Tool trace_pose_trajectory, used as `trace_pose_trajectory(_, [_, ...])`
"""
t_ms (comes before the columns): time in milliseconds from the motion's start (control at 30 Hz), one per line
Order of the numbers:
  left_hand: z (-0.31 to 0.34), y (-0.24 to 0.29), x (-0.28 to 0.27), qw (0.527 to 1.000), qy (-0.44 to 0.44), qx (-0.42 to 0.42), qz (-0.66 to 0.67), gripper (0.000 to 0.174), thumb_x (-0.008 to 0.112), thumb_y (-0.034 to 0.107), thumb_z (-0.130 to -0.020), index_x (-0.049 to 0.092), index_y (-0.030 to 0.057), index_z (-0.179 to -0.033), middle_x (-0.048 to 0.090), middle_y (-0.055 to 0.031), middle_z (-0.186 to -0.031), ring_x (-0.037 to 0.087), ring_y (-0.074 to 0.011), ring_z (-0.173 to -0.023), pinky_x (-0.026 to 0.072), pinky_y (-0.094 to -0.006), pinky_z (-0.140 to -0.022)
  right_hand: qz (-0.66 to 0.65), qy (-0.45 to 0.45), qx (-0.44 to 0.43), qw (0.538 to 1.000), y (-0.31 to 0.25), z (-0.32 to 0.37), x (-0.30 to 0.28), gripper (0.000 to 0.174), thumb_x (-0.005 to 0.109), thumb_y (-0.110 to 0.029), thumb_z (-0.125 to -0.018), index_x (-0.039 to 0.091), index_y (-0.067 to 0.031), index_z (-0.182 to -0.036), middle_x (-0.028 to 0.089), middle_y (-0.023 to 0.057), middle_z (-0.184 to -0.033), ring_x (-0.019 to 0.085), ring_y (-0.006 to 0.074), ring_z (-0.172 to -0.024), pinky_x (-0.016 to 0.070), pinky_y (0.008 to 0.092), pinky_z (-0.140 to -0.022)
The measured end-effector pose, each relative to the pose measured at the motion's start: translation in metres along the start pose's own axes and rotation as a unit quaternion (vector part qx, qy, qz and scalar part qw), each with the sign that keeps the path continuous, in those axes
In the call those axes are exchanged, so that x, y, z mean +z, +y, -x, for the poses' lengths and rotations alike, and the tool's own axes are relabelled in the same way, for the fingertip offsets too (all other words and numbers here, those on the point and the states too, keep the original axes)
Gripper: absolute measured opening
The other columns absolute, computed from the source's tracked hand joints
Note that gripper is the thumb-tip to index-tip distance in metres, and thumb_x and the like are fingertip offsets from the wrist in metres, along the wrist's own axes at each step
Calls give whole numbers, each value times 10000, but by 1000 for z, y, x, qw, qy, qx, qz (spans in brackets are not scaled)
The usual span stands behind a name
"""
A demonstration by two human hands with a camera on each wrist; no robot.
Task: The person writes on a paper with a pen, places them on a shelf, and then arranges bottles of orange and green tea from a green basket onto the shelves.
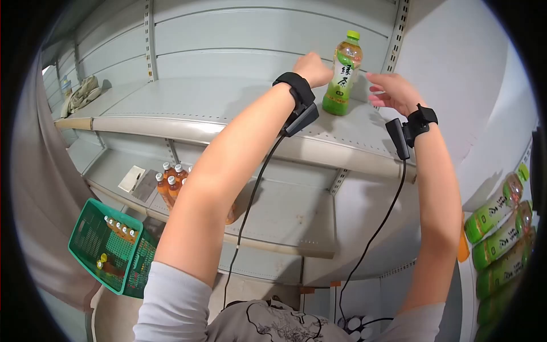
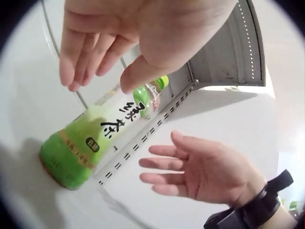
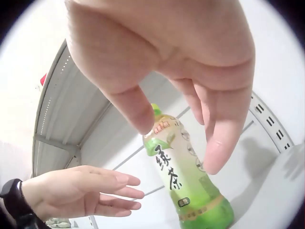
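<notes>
A green tea bottle with a lime-green cap stands upright on the upper shelf, near its right end. Just left of it is my left hand, fingers extended in the left wrist view. My right hand is on the bottle's other side, palm turned toward it and fingers spread. A gap shows between the right fingers and the bottle in the head view. From the right wrist, the bottle's label faces out with dark characters, and neither hand grips it.
Amber drink bottles stand on the lower shelf beside a white card. A green basket holding small bottles is at lower left. More green tea bottles line the right side. Crumpled cloth lies far left. Black cables hang from both wrists.
</notes>
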State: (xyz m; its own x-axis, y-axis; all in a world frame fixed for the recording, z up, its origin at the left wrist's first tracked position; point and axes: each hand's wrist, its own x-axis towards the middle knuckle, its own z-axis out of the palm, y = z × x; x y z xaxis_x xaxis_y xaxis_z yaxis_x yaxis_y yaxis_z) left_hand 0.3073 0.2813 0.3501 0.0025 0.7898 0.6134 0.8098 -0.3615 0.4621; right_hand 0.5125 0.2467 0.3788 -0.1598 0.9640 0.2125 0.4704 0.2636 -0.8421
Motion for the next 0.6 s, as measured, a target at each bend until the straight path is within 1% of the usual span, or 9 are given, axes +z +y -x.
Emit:
trace_pose_trajectory(67, [-13,-5,4,989,-81,-74,96,413,661,301,-716,613,-41,-942,597,-89,-757,577,-160,-708,491,-271,-649,-20,-5,12,1000,7,-11,3,608,627,-324,-787,406,75,-1189,462,128,-1028,552,145,-703,519,245,-575])
trace_pose_trajectory(167, [-27,-2,8,979,-125,-83,139,502,644,343,-736,563,-49,-1039,574,-107,-889,564,-183,-794,496,-279,-685,-28,-39,7,999,18,-37,3,658,630,-360,-784,390,77,-1214,442,148,-1087,541,171,-745,514,256,-597])
trace_pose_trajectory(200, [-29,1,10,979,-125,-87,137,502,644,343,-736,563,-49,-1039,574,-107,-889,564,-183,-794,496,-279,-685,-30,-44,9,999,21,-43,3,658,630,-360,-784,390,77,-1214,442,148,-1087,541,171,-745,514,256,-597])
trace_pose_trajectory(267, [-34,4,15,965,-197,-95,145,533,612,366,-767,519,-38,-1102,526,-136,-1054,544,-200,-866,499,-276,-692,4,-72,2,997,20,-50,6,701,629,-404,-779,379,58,-1243,407,174,-1194,527,243,-909,501,292,-678])
trace_pose_trajectory(300, [-35,6,17,965,-198,-98,144,533,612,366,-767,519,-38,-1102,526,-136,-1054,544,-200,-866,499,-276,-692,2,-75,4,997,20,-56,8,701,629,-404,-779,379,58,-1243,407,174,-1194,527,243,-909,501,292,-678])
trace_pose_trajectory(367, [-32,12,19,954,-231,-90,172,508,580,361,-797,506,-19,-1126,496,-149,-1117,527,-211,-915,499,-291,-713,3,-113,4,994,19,-65,13,675,616,-458,-781,394,-18,-1242,397,115,-1227,453,228,-1040,457,296,-764])
trace_pose_trajectory(400, [-34,14,21,956,-233,-89,156,455,550,326,-826,496,2,-1141,520,-131,-1106,532,-210,-929,496,-313,-729,4,-140,-4,990,17,-66,13,656,599,-460,-797,399,-13,-1233,386,98,-1244,436,227,-1035,435,300,-787])
trace_pose_trajectory(500, [-41,12,26,949,-244,-99,173,379,526,276,-849,503,12,-1119,539,-105,-1085,536,-197,-937,492,-327,-743,-25,-174,-19,984,23,-81,17,619,577,-451,-817,409,-14,-1223,398,78,-1221,446,211,-992,448,280,-763])
trace_pose_trajectory(600, [-39,13,26,944,-231,-115,207,334,541,226,-853,503,-5,-1090,562,-102,-1033,567,-181,-898,508,-293,-726,-13,-151,-11,988,23,-82,19,538,558,-410,-844,440,-13,-1188,435,61,-1165,475,176,-906,460,239,-718])
